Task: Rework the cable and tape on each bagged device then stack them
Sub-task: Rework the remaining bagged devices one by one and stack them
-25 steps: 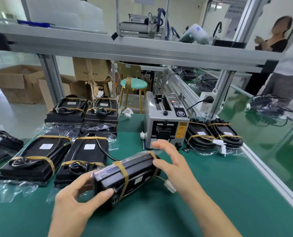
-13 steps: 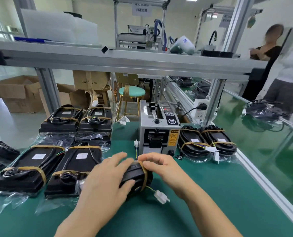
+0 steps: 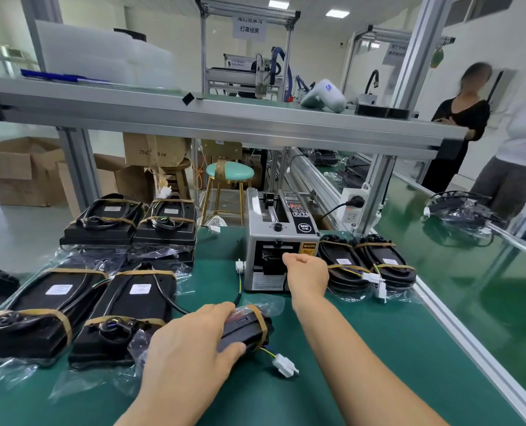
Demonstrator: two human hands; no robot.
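On the green mat (image 3: 363,348) nearest the camera, the left hand (image 3: 191,348) lies over a bagged device (image 3: 246,329), fingers curled across its top and thumb against its near edge, holding it down on the table in front of the tape dispenser (image 3: 281,241). A brown tape band (image 3: 260,321) wraps the device's right end, and a yellow-green cable ends in a white connector (image 3: 284,365) lying on the mat just beside that end. To the left of this device, two more bagged devices (image 3: 71,305) lie side by side, each banded with tape and carrying a white label. Beyond the held device, the right hand (image 3: 306,273) is reached to the dispenser's front, fingers curled at its outlet; whether it pinches any tape I cannot tell. Right of the dispenser sit two oval bagged devices (image 3: 367,265) with taped cables. Left of the dispenser and further back, another stack of devices (image 3: 132,222) rests on the table's far edge. Behind the dispenser stands a teal stool (image 3: 229,173), with cardboard boxes (image 3: 19,170) further left on the floor.
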